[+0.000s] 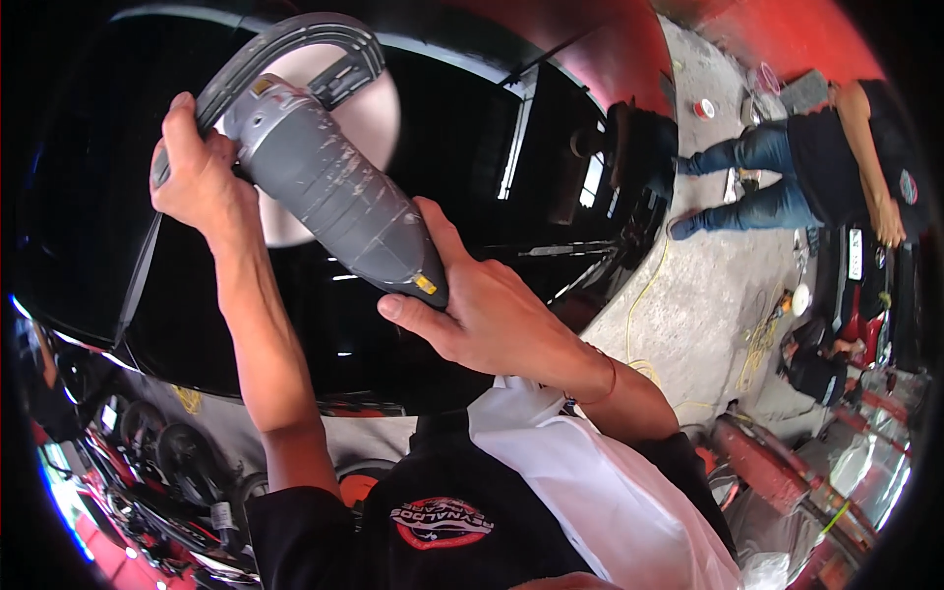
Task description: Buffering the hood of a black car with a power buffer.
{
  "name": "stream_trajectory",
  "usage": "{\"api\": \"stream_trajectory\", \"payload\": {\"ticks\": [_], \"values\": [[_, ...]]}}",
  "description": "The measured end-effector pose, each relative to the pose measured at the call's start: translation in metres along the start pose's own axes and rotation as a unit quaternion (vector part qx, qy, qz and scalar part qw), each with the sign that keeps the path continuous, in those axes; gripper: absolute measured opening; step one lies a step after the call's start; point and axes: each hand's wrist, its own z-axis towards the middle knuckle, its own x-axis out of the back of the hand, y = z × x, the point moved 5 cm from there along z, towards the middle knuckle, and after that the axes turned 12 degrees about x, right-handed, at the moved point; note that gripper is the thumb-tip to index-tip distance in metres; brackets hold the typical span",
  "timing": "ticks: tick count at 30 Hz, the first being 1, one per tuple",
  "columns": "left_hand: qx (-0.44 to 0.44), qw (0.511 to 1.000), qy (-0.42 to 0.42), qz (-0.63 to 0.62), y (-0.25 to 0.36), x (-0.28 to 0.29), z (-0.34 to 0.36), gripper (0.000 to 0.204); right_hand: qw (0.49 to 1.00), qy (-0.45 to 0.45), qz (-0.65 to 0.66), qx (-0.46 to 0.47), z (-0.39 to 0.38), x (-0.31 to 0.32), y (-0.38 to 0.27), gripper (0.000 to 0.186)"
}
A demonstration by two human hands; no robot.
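Note:
A grey, scuffed car polisher [334, 177] with a loop handle and a round whitish pad [379, 113] lies over a glossy black car panel [452, 147]. My left hand [202, 172] is closed around the loop handle [265, 49] on its left side, thumb pointing up. My right hand [482, 310] grips the rear end of the polisher's body, thumb on the near side and fingers mostly hidden beneath. The pad shows on both sides of the body; whether it touches the panel I cannot tell.
Right of the car, a person in jeans [757, 177] stands on the grey floor [649, 305]. Another person in black [814, 369] is low down near yellow cord [759, 349]. Motorcycles [162, 462] stand at lower left. A white cloth [560, 472] hangs over my shoulder.

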Motion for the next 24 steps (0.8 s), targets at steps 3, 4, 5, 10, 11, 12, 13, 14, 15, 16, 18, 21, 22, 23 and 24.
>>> {"api": "stream_trajectory", "payload": {"ticks": [3,4,5,10,11,12,13,14,15,16,18,21,22,23,24], "values": [[0.034,0.999,-0.025,-0.008,-0.008,-0.047,-0.046,0.022,0.999,0.027,0.019,-0.020,-0.038,0.027,0.020,0.098],[0.050,0.998,-0.037,-0.011,-0.014,-0.059,-0.062,0.022,0.998,0.037,0.028,-0.032,-0.052,0.033,0.029,0.098],[0.065,0.997,-0.048,-0.013,-0.021,-0.070,-0.076,0.023,0.997,0.044,0.037,-0.043,-0.065,0.039,0.037,0.098],[0.086,0.990,-0.107,0.007,-0.049,-0.126,-0.142,0.023,0.989,0.111,0.065,-0.068,-0.125,0.069,0.079,0.100],[0.092,0.988,-0.123,0.006,-0.055,-0.138,-0.157,0.023,0.988,0.119,0.071,-0.073,-0.137,0.075,0.087,0.100],[0.097,0.986,-0.138,0.005,-0.061,-0.149,-0.171,0.023,0.985,0.132,0.077,-0.080,-0.149,0.081,0.096,0.100],[0.101,0.984,-0.147,0.009,-0.068,-0.160,-0.185,0.023,0.982,0.145,0.083,-0.086,-0.162,0.087,0.104,0.100],[0.104,0.982,-0.158,0.008,-0.074,-0.170,-0.199,0.022,0.978,0.172,0.085,-0.076,-0.174,0.091,0.113,0.099],[0.108,0.980,-0.169,0.007,-0.078,-0.180,-0.214,0.021,0.976,0.179,0.091,-0.079,-0.186,0.096,0.120,0.099],[0.110,0.980,-0.167,0.008,-0.081,-0.191,-0.231,0.021,0.973,0.186,0.108,-0.088,-0.198,0.101,0.128,0.099],[0.114,0.976,-0.182,0.025,-0.090,-0.208,-0.257,0.020,0.964,0.213,0.132,-0.092,-0.218,0.108,0.143,0.098],[0.036,0.967,-0.234,0.097,-0.106,-0.226,-0.278,0.013,0.955,0.250,0.136,-0.089,-0.241,0.117,0.165,0.097],[0.010,0.960,-0.253,0.118,-0.111,-0.234,-0.285,0.016,0.954,0.250,0.140,-0.086,-0.246,0.118,0.173,0.097],[-0.013,0.953,-0.270,0.139,-0.117,-0.239,-0.293,0.019,0.946,0.275,0.152,-0.081,-0.253,0.117,0.183,0.095],[0.071,0.965,-0.236,0.092,-0.118,-0.247,-0.314,0.025,0.937,0.300,0.163,-0.076,-0.260,0.116,0.192,0.094]]}}
